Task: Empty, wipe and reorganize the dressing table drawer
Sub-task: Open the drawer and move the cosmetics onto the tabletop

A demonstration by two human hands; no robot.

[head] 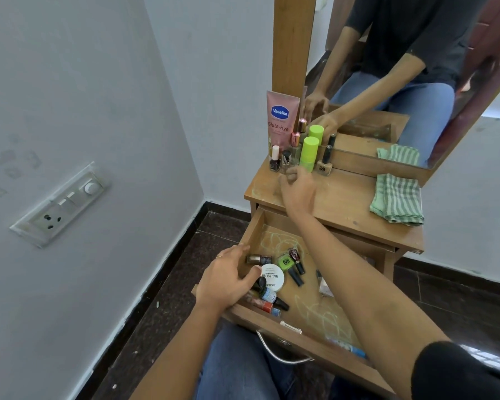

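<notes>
The drawer (253, 229) is pulled out from under the table top (344, 203), above the person's lap. Its floor is marked with chalky scribbles. In it lie a white tin (272, 278) and several polish bottles, one of them green (286, 262). The left hand (228, 281) reaches in at the drawer's left side, fingers spread and only slightly bent, thumb against the tin's rim, closed round nothing. The right hand (298, 187) is over the table top, just before a row of upright bottles with two green tubes (309, 153). Its fingers are curled, and whether they hold anything cannot be told. A Vaseline tube (280, 119) leans behind the row, beside the mirror (416, 67). A striped cloth (396, 197) lies folded to the right.
</notes>
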